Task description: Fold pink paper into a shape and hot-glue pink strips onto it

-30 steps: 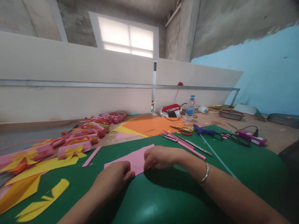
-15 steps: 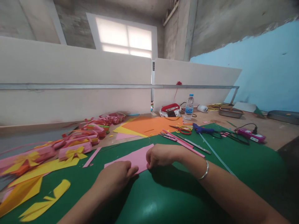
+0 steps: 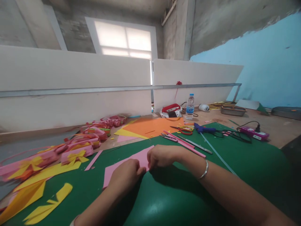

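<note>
A sheet of pink paper (image 3: 141, 156) lies on the green mat (image 3: 150, 194) in front of me. My left hand (image 3: 125, 175) rests over its near side, fingers curled and thumb at the near edge. At the right end of the sheet, my right hand (image 3: 160, 157) pinches the corner between thumb and bent fingers. Both hands sit close together, and the paper under the left palm is hidden. Beyond my right hand lie pink strips (image 3: 184, 143), a slim metal tool (image 3: 195, 144) and a pair of scissors (image 3: 184, 130).
Pink paper pieces with yellow bows (image 3: 77, 153) are lined up at the left, near yellow cut-outs (image 3: 48, 205). Orange paper (image 3: 150, 125) lies at the back. A blue glue gun (image 3: 204, 129), its cable, a purple power strip (image 3: 254, 133) and a water bottle (image 3: 190, 108) stand to the right.
My left hand has slid right along the near edge, closer to my right hand, uncovering the paper's left end. My right hand stays at its corner. The view has shifted slightly.
</note>
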A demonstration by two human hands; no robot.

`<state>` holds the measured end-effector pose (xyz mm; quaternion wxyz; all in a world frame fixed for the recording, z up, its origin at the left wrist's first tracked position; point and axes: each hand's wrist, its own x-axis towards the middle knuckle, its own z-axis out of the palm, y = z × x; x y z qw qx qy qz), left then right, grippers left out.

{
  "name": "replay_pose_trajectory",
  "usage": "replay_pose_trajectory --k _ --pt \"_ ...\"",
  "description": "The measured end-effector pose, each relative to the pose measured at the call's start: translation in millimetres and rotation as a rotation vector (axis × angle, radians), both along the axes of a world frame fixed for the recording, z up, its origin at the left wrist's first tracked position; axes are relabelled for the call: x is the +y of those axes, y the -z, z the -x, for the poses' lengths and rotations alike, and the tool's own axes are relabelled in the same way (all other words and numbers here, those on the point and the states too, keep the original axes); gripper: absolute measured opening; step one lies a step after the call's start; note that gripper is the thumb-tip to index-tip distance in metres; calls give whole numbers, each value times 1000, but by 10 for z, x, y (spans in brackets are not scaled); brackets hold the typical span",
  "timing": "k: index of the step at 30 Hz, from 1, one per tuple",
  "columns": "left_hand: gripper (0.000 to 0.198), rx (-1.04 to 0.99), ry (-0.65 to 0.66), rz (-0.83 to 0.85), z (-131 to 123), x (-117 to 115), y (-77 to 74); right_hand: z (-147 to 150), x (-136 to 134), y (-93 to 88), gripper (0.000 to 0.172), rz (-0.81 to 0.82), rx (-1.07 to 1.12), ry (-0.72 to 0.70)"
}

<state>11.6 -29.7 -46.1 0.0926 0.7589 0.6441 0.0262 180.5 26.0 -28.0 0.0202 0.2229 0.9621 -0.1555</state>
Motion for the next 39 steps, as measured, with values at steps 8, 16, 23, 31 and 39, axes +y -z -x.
replay_pose_trajectory --k 8,16,23,31,39 --pt "34 12 -21 -30 76 -42 -17 -18 54 39 25 -7 -57 -14" --pt "33 -42 -125 32 409 -226 50 -7 30 19 24 7 -40 -24" --pt "35 -40 -185 48 449 -252 20 -8 28 31 23 15 -39 -16" --pt "38 -12 -215 120 871 -370 9 -23 13 9 23 36 -35 -2" --pt "17 -19 -166 -45 985 -447 -139 -13 3 17 22 22 -40 -13"
